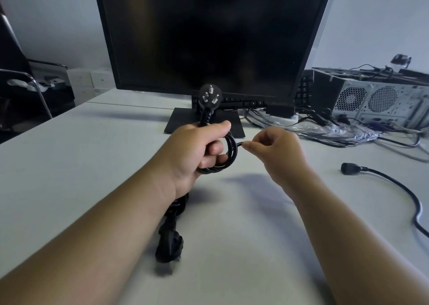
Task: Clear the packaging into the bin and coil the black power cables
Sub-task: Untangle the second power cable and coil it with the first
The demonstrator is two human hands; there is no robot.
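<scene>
Head view: left hand grips looped black cable.

The left forearm hides part of the coiled cable; its lower plug is blurred.

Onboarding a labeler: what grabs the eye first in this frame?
The two hands at centre: the left hand grips a coiled black power cable with its three-pin plug sticking up, and the right hand pinches a thin tie beside it. Behind looms a big dark monitor. A second black cable lies loose on the table at right.
</scene>
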